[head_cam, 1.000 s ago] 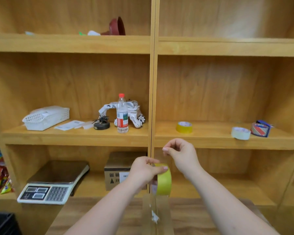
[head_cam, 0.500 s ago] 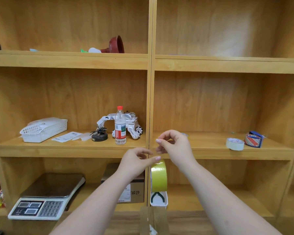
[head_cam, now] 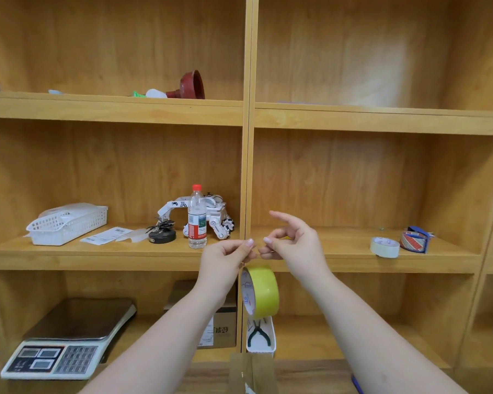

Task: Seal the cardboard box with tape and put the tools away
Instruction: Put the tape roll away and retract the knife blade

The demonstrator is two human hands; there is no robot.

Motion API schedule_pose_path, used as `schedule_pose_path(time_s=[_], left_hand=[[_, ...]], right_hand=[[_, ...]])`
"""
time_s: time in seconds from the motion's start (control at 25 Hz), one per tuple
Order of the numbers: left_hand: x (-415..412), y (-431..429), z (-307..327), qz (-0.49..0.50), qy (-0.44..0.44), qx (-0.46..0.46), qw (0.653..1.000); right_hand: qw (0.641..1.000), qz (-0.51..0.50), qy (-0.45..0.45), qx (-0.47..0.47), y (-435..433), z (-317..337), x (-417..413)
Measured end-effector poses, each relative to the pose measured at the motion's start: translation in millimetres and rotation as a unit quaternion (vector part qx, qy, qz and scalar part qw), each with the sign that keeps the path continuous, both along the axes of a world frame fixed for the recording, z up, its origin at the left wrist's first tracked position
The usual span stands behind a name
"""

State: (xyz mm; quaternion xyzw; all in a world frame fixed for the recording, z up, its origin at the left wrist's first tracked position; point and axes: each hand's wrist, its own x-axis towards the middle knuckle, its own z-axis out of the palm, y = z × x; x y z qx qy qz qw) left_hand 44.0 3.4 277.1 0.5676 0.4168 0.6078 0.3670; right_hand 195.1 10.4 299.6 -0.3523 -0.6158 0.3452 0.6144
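Cardboard box [head_cam: 251, 373]: cut off by the bottom edge of the view; only a strip of its top shows, with a clear tape band rising from it.
Yellow tape roll [head_cam: 261, 291]: hangs in mid-air just below both hands, in front of the shelf unit's central upright; its upper edge is hidden behind the left hand.
Left hand [head_cam: 225, 260]: fingers pinched together; what they grip is too thin to make out, presumably the tape end.
Right hand [head_cam: 293, 243]: thumb and middle fingers pinched against the left hand's fingertips, index finger extended; the gripped item cannot be told.
Pliers [head_cam: 258, 334]: lie in a white tray [head_cam: 265, 348] on the lower shelf, top part hidden by the roll.
Small carton [head_cam: 224, 328]: lower shelf, largely hidden behind the left forearm.
Scale [head_cam: 66, 342]: lower shelf, left end.
Middle shelf, left bay: white basket [head_cam: 69, 223], paper slips [head_cam: 106, 236], water bottle [head_cam: 197, 217] in front of a white toy excavator [head_cam: 214, 214].
Middle shelf, right end: white tape roll [head_cam: 384, 246], patterned tape roll [head_cam: 413, 240].
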Motion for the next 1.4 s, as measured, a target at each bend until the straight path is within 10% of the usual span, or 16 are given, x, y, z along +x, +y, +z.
schedule_pose_path(time_s=[0.84,1.4], left_hand=[[15,3,-1,0.053,-0.008,-0.01,0.998],[6,19,-12,0.068,0.083,-0.022,0.994]], right_hand=[[0.998,-0.003,-0.041,-0.052,9,-6,10],[0.937,-0.136,-0.312,0.078,24,-17,10]])
